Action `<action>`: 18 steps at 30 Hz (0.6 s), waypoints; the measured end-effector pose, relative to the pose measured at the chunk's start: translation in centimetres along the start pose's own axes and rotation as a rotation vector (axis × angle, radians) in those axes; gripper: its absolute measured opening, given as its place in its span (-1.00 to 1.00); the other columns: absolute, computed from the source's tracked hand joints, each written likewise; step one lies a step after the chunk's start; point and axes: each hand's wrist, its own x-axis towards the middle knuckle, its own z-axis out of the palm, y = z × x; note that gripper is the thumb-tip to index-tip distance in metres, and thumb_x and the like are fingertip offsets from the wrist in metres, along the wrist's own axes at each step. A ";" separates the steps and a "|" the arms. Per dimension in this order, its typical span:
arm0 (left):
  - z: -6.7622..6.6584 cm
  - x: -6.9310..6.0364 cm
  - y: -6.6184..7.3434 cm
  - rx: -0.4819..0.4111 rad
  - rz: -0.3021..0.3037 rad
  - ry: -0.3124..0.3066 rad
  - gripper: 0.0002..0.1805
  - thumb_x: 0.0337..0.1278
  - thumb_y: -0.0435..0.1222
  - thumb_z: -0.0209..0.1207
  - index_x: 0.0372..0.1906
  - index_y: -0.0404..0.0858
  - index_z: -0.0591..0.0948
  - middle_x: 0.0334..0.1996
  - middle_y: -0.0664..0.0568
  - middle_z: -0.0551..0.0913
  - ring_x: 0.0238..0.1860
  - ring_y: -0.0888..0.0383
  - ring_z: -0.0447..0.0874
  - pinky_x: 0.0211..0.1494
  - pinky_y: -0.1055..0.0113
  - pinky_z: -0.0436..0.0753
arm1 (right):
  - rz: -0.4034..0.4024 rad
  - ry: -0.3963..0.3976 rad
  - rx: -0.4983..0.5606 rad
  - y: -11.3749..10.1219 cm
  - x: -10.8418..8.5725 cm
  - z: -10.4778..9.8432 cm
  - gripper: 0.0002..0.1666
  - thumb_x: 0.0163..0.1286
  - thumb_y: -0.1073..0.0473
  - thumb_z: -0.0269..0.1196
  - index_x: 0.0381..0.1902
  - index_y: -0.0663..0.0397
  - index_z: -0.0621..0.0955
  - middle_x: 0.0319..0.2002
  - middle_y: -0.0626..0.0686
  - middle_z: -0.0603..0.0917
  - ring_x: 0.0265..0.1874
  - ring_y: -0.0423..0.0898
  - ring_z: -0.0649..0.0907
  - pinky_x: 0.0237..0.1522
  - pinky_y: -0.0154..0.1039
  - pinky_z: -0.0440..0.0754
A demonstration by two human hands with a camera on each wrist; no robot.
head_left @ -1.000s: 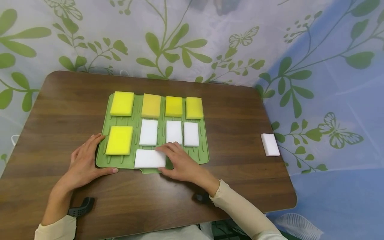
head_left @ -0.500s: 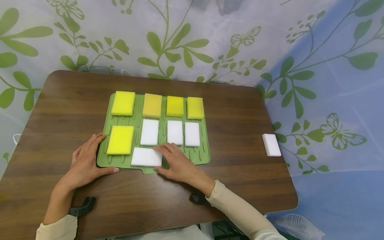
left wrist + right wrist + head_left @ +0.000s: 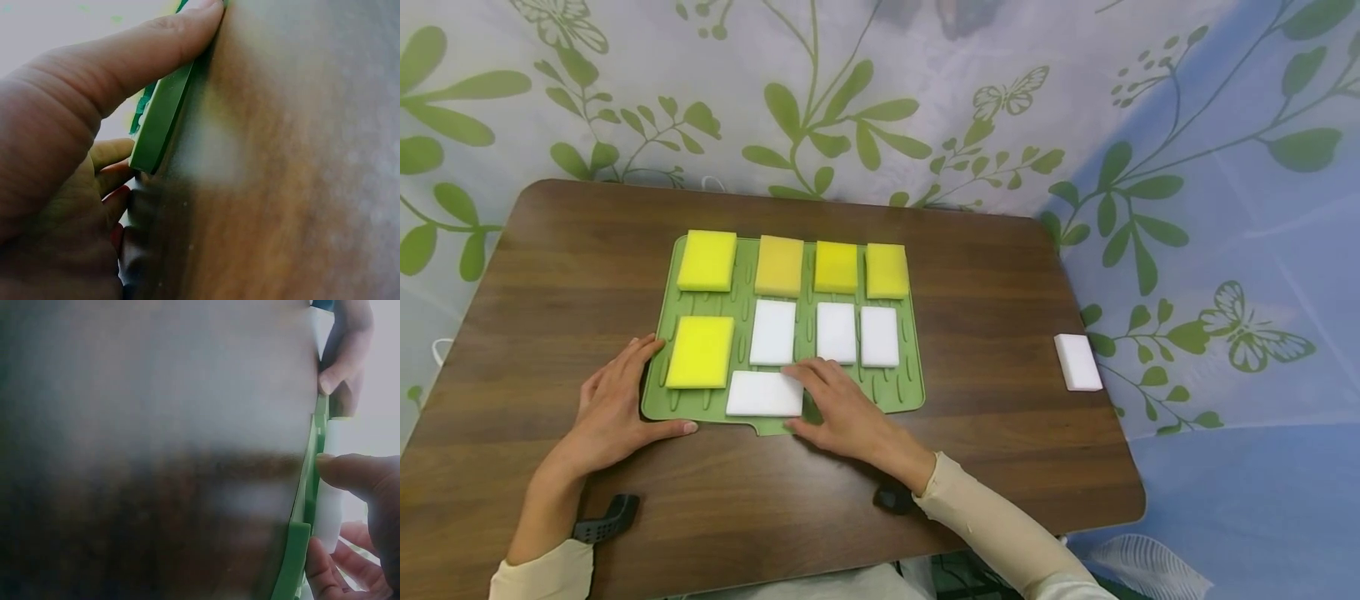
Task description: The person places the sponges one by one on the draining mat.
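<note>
A green ridged drying mat lies on the table with several yellow and white sponges on it. My left hand rests at its front left corner, thumb along the front edge and fingers by the left side. In the left wrist view the thumb touches the mat's edge. Near the front edge a white sponge lies crosswise on the mat. My right hand pinches its right end, thumb in front and fingers behind; in the right wrist view the thumb touches the white sponge.
Yellow sponges line the mat's back row, with another yellow sponge at front left. Three upright white sponges form the middle row. One more white sponge lies near the table's right edge. A patterned curtain hangs behind the brown table.
The white sponge has slid slightly left along the mat's front with my right hand. Over the last half second both have stayed nearly still. My left hand has not moved.
</note>
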 end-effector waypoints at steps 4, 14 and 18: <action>0.0 0.0 0.0 -0.002 -0.001 0.002 0.46 -0.24 0.06 0.72 0.73 -0.24 0.07 0.69 -0.38 0.09 0.76 -0.37 -0.13 0.33 -0.53 -0.01 | -0.009 0.003 -0.004 0.1 -0.1 0.0 -0.12 0.43 -0.14 0.49 0.57 -0.06 0.41 0.39 0.04 0.54 0.34 -0.03 0.57 0.40 -0.08 0.62; 0.1 0.1 0.0 -0.001 0.001 -0.003 0.47 -0.24 0.05 0.73 0.73 -0.24 0.06 0.69 -0.37 0.09 0.76 -0.38 -0.14 0.33 -0.55 -0.01 | -0.004 -0.011 0.025 0.5 -0.7 -0.6 -0.07 0.37 -0.16 0.53 0.57 -0.05 0.42 0.43 0.02 0.50 0.40 -0.03 0.53 0.45 -0.08 0.59; 0.0 0.1 -0.1 0.004 -0.002 -0.006 0.47 -0.24 0.06 0.72 0.74 -0.24 0.06 0.69 -0.37 0.09 0.76 -0.38 -0.13 0.32 -0.55 0.00 | -0.014 -0.008 0.031 0.8 -1.3 -1.4 -0.06 0.37 -0.18 0.52 0.57 -0.05 0.42 0.45 0.00 0.49 0.43 -0.05 0.52 0.47 -0.08 0.58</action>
